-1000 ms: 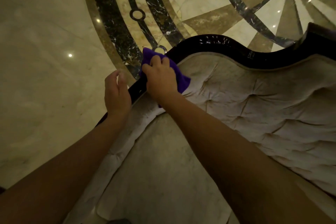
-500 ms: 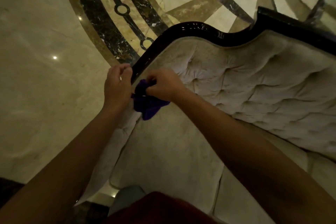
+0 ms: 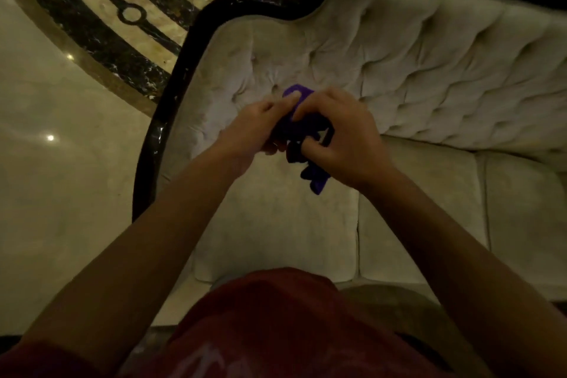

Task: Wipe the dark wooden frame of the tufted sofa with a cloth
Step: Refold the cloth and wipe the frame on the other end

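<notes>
Holding the purple cloth (image 3: 296, 129) bunched between them, the left hand (image 3: 254, 129) and the right hand (image 3: 340, 138) meet above the sofa's seat, in front of the tufted back (image 3: 429, 64). Left grip: fingers curled shut on one end of the cloth. Right grip: fingers closed over the other end, with a dark tail of fabric hanging below the palm. The cloth touches neither the upholstery nor the dark wooden frame (image 3: 159, 129), which runs as a glossy curved band along the left edge of the sofa and across the top of the back. Judged from this posture, the cloth is being refolded or regathered and no wiping contact exists.

Possible faults from here:
- Loose tail. If the hanging end is not tucked in, it may drag over the pale fabric and transfer dirt (the upholstery looks light and easily marked).
- Bunched pad. A crumpled cloth gives uneven contact, so the curved top rail may be only partly wiped.
- Poor lighting. The scene is dim, so missed patches on the black gloss would be hard to detect.

Surroundings: seat cushions (image 3: 276, 224) lie below the hands; patterned marble floor (image 3: 61, 163) lies beyond the frame. Nothing visible blocks the reach to the frame on the left.
</notes>
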Demonstrator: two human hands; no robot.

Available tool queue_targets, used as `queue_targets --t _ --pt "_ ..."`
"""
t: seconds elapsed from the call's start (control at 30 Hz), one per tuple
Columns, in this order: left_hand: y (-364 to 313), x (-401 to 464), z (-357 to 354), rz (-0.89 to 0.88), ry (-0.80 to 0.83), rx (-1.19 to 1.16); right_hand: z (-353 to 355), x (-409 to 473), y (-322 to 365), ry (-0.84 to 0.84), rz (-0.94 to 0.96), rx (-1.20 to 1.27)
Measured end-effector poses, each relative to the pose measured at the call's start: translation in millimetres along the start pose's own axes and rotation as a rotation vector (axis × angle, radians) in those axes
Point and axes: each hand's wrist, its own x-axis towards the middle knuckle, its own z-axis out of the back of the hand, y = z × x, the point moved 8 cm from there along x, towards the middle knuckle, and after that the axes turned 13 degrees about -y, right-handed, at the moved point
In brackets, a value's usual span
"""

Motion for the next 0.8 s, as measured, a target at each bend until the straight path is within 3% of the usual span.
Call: queue_targets --t 0.2,0.3,0.37,0.43,0.53,0.6,0.73,0.8 --pt "-26 -42 -40 -0.164 -0.385 -0.048 43 -59 -23 -0.042 -0.04 0.059" --pt "-40 -67 -76 -0.287 -0.447 0.013 71 -90 -42 -0.058 -0.074 0.083" --pt "-50 -82 -105 -0.352 -0.437 0.026 101 -111 -63 -0.159 -0.176 0.233" --pt "-56 -101 -137 -0.392 -0.412 -0.014 128 -137 -99 -0.232 -0.422 0.408" --pt "-60 -134 -193 -0.437 -0.323 -0.142 141 -192 -156 -0.174 -0.845 0.625" --pt "-54 -154 -233 -0.412 -0.244 -0.234 145 -234 -182 -0.172 -1.03 0.888" --pt "-27 -189 -313 -0.293 -0.071 -0.298 160 -299 -206 -0.233 -1.102 1.402" --pt "-16 -206 -343 -0.303 -0.019 -0.236 174 -325 -216 -0.325 -1.099 1.54"
